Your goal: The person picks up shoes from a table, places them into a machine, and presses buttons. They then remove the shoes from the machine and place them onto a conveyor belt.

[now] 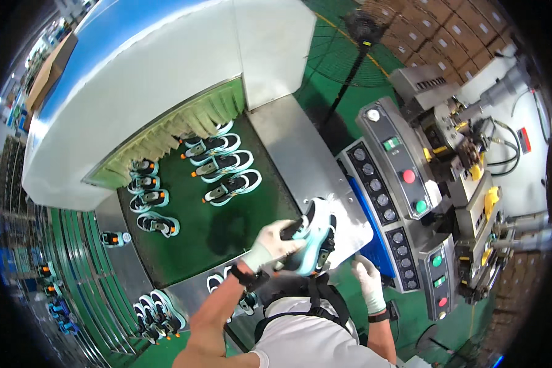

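My left hand (273, 243), in a white glove, is closed on a sneaker (316, 236) with a thick pale-blue sole, held over the metal ledge. A second dark upper shows along its right side; whether that is a separate sneaker I cannot tell. My right hand (369, 283), also gloved, hangs with nothing in it beside the blue edge (374, 230) of the control panel, its fingers loosely extended. Ahead, black sneakers (233, 187) with pale-blue soles stand in two columns on a green conveyor belt (221, 236).
A white machine housing (165, 73) with a green fabric curtain (172, 129) spans the belt. At the right, a press (466, 159) has buttons and gauges. More sneakers (156, 314) sit on a roller rack at the left. A fan (363, 30) stands behind, near stacked cartons (454, 30).
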The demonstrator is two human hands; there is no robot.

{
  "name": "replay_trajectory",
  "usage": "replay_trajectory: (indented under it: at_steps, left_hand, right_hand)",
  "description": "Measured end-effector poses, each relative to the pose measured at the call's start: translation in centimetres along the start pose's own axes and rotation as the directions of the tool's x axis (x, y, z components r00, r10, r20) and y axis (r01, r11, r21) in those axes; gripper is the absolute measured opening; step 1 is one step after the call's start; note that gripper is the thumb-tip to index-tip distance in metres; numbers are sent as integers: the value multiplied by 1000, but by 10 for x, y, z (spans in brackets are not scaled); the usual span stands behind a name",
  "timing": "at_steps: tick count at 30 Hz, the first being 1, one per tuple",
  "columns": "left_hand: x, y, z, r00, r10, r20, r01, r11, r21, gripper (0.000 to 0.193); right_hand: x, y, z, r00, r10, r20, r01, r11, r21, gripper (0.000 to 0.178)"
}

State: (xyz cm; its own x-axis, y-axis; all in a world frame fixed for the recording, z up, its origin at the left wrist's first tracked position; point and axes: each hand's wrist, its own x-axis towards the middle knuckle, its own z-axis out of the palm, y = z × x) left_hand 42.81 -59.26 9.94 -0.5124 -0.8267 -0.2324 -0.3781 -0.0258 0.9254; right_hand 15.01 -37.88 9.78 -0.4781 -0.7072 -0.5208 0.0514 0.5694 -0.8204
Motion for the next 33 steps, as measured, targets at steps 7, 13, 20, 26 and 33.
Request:
replay_trajectory:
  at_steps: [7,13,20,26,33]
  left_hand:
    - [24,144,83,793,422,440,-164,843,-512,70]
    - [75,211,152,840,458,292,-315,848,-426,59]
    - [110,214,225,920,303,251,-222,927,-304,46]
    - [129,222,261,927,269,261,-206,948,-243,42]
    - [127,219,259,937,248,245,-198,958,-209,43]
  right_hand:
    - [-21,-104,-17,662,-142,736,-513,630,583,46]
    - [6,-43,-108,915,-343,213,-124,265,956,71]
    - [-12,-26,-228,950,-310,-29,134,323,937,84]
    - [2,-31,-256,921,-339,-194,246,117,962,73]
    - [16,-31,-247,938,-313,-149,156,-2,988,68]
